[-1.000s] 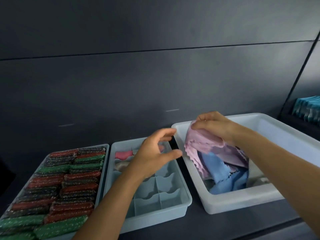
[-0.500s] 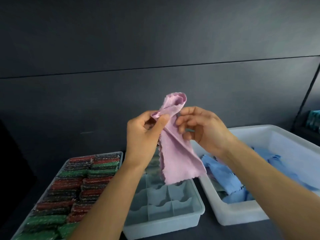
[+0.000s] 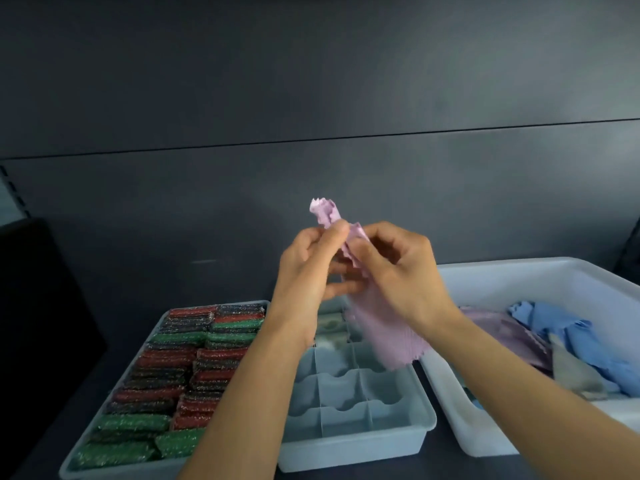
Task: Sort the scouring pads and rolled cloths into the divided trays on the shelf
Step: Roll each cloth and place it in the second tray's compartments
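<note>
Head view: both grips are raised and hold one thin pale pink cloth with a zigzag edge (image 3: 388, 341). The left grip (image 3: 304, 268) pinches its rolled upper end, and the right grip (image 3: 398, 271) curls round it just beside. The loose lower part hangs below the grips, over the light blue divided plastic tray (image 3: 356, 441). Below and left of the left grip lie red, green and black glittery scouring pads (image 3: 166, 379). Right of the right grip, a white plastic bin (image 3: 502, 282) holds crumpled blue cloths (image 3: 571, 337).

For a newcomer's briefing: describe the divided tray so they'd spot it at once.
On the dark shelf, find the row of three. The divided tray is the middle one. Only it has a grid of small compartments, the near ones empty.
</note>
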